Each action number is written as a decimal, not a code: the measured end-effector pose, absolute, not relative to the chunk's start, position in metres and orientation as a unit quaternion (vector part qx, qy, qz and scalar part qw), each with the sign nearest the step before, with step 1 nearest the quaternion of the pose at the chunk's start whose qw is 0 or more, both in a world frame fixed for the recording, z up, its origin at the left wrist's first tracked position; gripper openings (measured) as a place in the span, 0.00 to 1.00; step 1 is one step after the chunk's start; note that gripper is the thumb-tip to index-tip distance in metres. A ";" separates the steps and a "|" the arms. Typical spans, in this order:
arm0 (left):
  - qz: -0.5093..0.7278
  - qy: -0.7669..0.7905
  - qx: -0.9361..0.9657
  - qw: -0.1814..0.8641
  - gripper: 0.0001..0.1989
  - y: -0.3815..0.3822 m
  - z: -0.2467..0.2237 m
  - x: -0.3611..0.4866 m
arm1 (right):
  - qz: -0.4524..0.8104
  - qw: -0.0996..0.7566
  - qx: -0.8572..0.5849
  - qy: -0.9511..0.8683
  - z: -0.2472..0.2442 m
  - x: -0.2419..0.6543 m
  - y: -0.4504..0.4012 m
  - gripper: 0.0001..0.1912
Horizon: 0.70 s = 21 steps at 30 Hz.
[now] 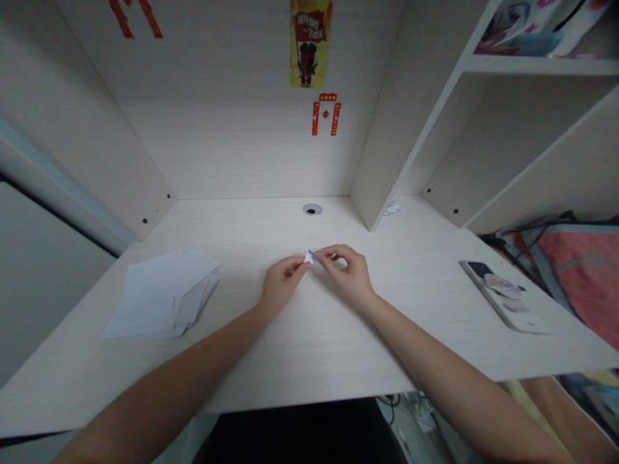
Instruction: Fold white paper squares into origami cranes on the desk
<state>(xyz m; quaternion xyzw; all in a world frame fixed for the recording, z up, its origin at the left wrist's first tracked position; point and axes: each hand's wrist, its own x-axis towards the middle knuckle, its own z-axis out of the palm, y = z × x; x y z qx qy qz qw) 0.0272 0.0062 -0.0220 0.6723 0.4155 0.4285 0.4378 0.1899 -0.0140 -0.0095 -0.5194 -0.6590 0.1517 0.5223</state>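
A small folded piece of white paper (309,258) is held up between my two hands, over the middle of the desk. My left hand (282,280) pinches its left side between thumb and fingers. From the other side, my right hand (349,270) grips the paper's right edge with thumb and forefinger. The paper has a pointed, triangular look, with a darker shaded part near the right fingertips. Its finer folds are too small to make out.
Left on the desk (290,367) lies a loose stack of white paper sheets (159,290). A phone (505,296) rests at the right. Behind my hands are a round cable hole (312,209) and an upright divider (387,129). A crumpled white scrap (393,207) sits beside the divider.
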 end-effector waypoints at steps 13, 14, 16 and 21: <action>0.393 0.407 0.683 0.461 0.12 0.005 -0.021 0.028 | 0.150 0.511 -0.501 -0.682 -0.011 0.191 -0.013 0.06; 0.390 0.408 0.684 0.463 0.13 0.005 -0.021 0.028 | 0.152 0.511 -0.495 -0.686 -0.011 0.191 -0.013 0.06; 0.391 0.410 0.680 0.466 0.13 0.005 -0.021 0.028 | 0.167 0.508 -0.485 -0.692 -0.010 0.191 -0.013 0.06; 0.404 0.414 0.662 0.476 0.10 0.008 -0.022 0.028 | 0.274 0.531 -0.527 -0.605 -0.010 0.189 -0.011 0.11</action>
